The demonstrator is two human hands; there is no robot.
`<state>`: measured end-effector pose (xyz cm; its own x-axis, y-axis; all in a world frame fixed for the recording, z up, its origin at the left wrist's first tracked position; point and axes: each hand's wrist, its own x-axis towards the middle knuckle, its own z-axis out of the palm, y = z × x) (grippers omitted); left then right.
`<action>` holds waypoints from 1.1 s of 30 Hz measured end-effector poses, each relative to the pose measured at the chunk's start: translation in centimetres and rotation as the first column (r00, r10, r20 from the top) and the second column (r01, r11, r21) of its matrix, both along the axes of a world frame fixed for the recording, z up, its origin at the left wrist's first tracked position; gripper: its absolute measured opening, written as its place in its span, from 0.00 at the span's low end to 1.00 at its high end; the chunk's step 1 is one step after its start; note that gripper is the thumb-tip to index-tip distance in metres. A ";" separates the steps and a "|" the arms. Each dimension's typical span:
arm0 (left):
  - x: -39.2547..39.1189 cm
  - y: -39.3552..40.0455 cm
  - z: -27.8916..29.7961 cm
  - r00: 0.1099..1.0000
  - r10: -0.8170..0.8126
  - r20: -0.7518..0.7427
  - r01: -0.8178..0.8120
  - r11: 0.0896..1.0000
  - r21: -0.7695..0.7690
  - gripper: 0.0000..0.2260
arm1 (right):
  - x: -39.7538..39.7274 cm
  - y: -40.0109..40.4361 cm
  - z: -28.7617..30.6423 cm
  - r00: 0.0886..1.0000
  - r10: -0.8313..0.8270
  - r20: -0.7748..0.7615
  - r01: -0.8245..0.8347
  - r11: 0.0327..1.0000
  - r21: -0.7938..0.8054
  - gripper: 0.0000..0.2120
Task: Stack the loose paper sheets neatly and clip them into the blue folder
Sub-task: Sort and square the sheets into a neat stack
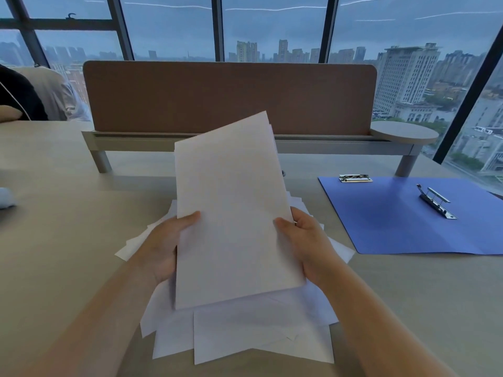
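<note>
I hold a stack of white paper sheets point(231, 208) upright and tilted over the desk, its bottom edge resting on the loose sheets. My left hand point(166, 243) grips its left edge with the thumb on the front. My right hand point(302, 240) grips the right edge the same way. More loose white sheets point(245, 336) lie scattered flat beneath. The blue folder point(402, 224) lies open on the desk to the right, with a metal clip point(355, 178) at its top edge and a metal lever clamp point(436, 202) near its middle.
A brown divider panel point(228, 96) on a grey rail stands across the back of the beige desk point(68, 213). A round shelf point(404, 133) sits at its right end. Another person's arm and dark clothing point(16, 99) show at far left. Windows lie behind.
</note>
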<state>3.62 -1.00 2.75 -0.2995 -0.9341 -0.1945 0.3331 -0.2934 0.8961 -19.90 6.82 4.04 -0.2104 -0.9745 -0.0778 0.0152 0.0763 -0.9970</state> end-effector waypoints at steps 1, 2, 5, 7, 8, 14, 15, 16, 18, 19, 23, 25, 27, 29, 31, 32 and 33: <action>-0.2 -0.1 -0.2 0.999 0.004 0.046 -0.003 1.000 -0.020 0.09 | -0.1 0.0 0.1 1.000 -0.004 0.014 0.004 1.000 -0.008 0.09; -0.3 -0.1 -0.3 0.995 0.031 0.091 -0.028 0.999 -0.037 0.08 | -0.1 0.1 0.1 1.000 -0.010 0.024 0.010 1.000 -0.010 0.09; -0.3 -0.7 -0.7 0.984 0.156 0.087 -0.155 0.988 -0.016 0.07 | -0.1 0.1 0.3 0.997 -0.037 0.067 0.038 0.999 -0.013 0.12; 0.5 -1.2 -0.9 0.985 0.175 -0.005 -0.174 0.982 0.075 0.09 | -0.5 -0.2 0.0 0.997 -0.061 -0.053 0.060 0.998 -0.031 0.13; 1.1 -1.4 -1.0 0.986 0.156 -0.056 -0.149 0.982 0.119 0.10 | -0.8 -0.5 -0.2 0.979 -0.067 -0.191 0.064 0.998 -0.019 0.15; 3.0 -3.4 -3.5 0.817 0.037 -0.575 0.068 0.985 0.160 0.33 | -1.3 -0.4 -2.7 0.382 0.271 -0.884 -0.042 0.960 0.277 0.53; 2.9 -3.6 -3.8 0.804 0.034 -0.593 0.069 0.986 0.150 0.31 | -1.2 -0.4 -2.9 0.351 0.304 -0.886 -0.054 0.951 0.305 0.56; 2.8 -3.3 -3.6 0.806 0.017 -0.592 0.083 0.986 0.141 0.30 | -1.3 -0.4 -3.0 0.340 0.318 -0.885 -0.057 0.946 0.319 0.58; 2.6 -3.0 -3.3 0.815 0.019 -0.579 0.065 0.990 0.124 0.31 | -1.4 -0.4 -3.1 0.329 0.325 -0.886 -0.059 0.944 0.324 0.60; 2.5 -2.7 -3.0 0.835 0.014 -0.551 0.058 0.992 0.112 0.34 | -1.4 -0.4 -3.0 0.324 0.324 -0.889 -0.058 0.944 0.324 0.62; 1.9 -1.9 -2.2 0.837 0.029 -0.546 0.062 0.987 0.149 0.42 | -1.3 -0.3 -2.9 0.301 0.319 -0.899 -0.057 0.947 0.317 0.64; 1.7 -1.9 -2.1 0.840 0.033 -0.542 0.069 0.983 0.168 0.41 | -1.1 -0.4 -2.9 0.289 0.299 -0.910 -0.047 0.953 0.298 0.64; 1.7 -1.9 -2.1 0.855 0.043 -0.516 0.060 0.982 0.181 0.34 | -1.0 -0.7 -2.7 0.287 0.240 -0.927 -0.011 0.969 0.247 0.62; 1.7 -1.9 -2.2 0.860 0.054 -0.508 0.045 0.982 0.181 0.33 | -1.1 -1.5 -2.4 0.288 0.173 -0.942 0.046 0.980 0.194 0.55; 1.7 -1.8 -2.1 0.860 0.041 -0.508 0.052 0.985 0.167 0.39 | -1.4 -2.7 -2.1 0.289 0.147 -0.946 0.097 0.979 0.181 0.50; 1.7 -1.8 -2.0 0.859 0.038 -0.510 0.052 0.985 0.162 0.40 | -1.6 -3.3 -2.1 0.296 0.150 -0.943 0.117 0.975 0.192 0.50; 1.8 -1.9 -2.1 0.857 0.039 -0.514 0.051 0.986 0.160 0.40 | -1.8 -4.0 -2.0 0.302 0.162 -0.939 0.133 0.969 0.210 0.51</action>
